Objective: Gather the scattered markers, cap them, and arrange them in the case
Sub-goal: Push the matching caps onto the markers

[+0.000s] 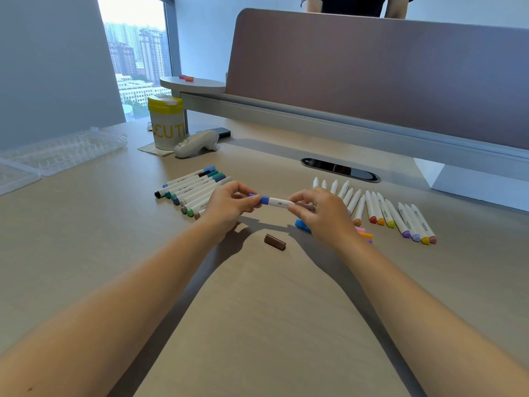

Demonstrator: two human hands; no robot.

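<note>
canister (166,130): "CUT" in yellow | marker print: unreadable

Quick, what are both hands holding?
Left hand: pinching the marker's blue cap.
Right hand: gripping the same marker.

A white canister with a yellow lid (166,121) stands near the desk's (257,310) far left corner, on a beige paper napkin (151,150). Just beside it lies a white handheld device (194,143), and a dark phone-like object (220,132) lies behind that. An oval cable port (340,169) is set into the desk toward the far edge. A mauve partition screen (372,78) runs along the far edge. A window (137,53) shows city buildings.
</note>
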